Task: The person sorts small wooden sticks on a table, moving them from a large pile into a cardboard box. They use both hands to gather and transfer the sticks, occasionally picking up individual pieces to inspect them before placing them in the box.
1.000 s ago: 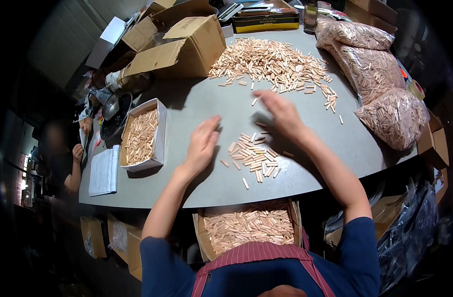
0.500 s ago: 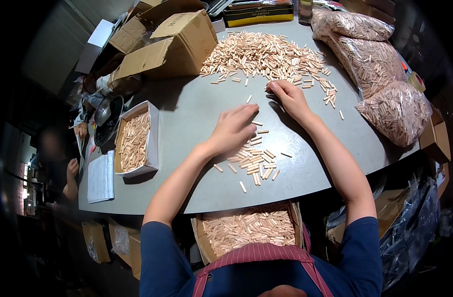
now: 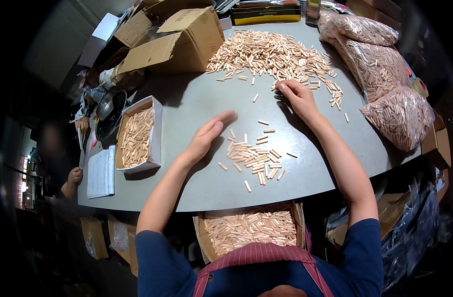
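A big heap of short wooden dowels (image 3: 271,52) covers the far middle of the grey table (image 3: 192,168). At its near edge is my right hand (image 3: 297,95), thumb and fingers closed together; what is between the fingertips is too small to tell. My left hand (image 3: 206,132) hovers over the table left of centre, empty, with its fingers stretched out and their tips blurred. Between my forearms lies a smaller scatter of loose dowels (image 3: 258,159). One single dowel (image 3: 255,98) rests alone between the hands.
A white box of dowels (image 3: 157,133) stands at the left beside a paper pad (image 3: 102,173). Below the table edge is a carton of dowels (image 3: 201,230). Clear bags of dowels (image 3: 380,69) line the right side. An open cardboard box (image 3: 199,42) sits far left; another person's hand (image 3: 75,174) shows leftmost.
My left hand has drawn back leftward from the small scatter, uncovering dowels there. My right hand stays by the heap's near edge, fingers still together. The view has shifted slightly.
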A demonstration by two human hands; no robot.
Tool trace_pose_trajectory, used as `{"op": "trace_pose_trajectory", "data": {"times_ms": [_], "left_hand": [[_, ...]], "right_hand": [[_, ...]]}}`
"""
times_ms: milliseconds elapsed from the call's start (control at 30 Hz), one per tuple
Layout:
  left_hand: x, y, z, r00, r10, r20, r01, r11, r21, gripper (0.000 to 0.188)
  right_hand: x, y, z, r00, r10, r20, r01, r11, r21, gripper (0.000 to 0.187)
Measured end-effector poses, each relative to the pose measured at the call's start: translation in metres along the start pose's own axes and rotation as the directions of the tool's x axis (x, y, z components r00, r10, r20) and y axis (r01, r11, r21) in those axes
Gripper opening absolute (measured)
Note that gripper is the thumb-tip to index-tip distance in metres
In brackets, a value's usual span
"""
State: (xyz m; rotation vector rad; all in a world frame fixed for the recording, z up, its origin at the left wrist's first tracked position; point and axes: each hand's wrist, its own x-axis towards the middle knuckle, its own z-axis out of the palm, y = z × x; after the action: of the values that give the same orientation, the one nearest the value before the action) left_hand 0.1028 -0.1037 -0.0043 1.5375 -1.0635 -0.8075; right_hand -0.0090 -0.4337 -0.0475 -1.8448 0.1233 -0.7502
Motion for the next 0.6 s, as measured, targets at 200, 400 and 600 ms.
{"op": "trace_pose_trajectory", "data": {"times_ms": [200,400,600], "left_hand": [[-0.023,0.011,0.009,0.997,0.054,0.053,-0.07,0.925,0.372,0.069],[-0.062,0.023,0.044,0.968,0.044,0.248,-0.24,0.458,0.856,0.076],[-0.091,0.036,0.058,0.97,0.019,0.242,-0.229,0.403,0.886,0.083]], "right_hand": [[-0.001,-0.006,-0.001,1.0,0.005,-0.026,-0.006,1.0,-0.012,0.03],[-0.002,-0.009,0.001,0.998,-0.052,-0.028,0.05,0.997,-0.057,0.029],[-0.004,-0.011,-0.001,0.997,-0.079,-0.019,0.076,0.989,-0.123,0.029]]}}
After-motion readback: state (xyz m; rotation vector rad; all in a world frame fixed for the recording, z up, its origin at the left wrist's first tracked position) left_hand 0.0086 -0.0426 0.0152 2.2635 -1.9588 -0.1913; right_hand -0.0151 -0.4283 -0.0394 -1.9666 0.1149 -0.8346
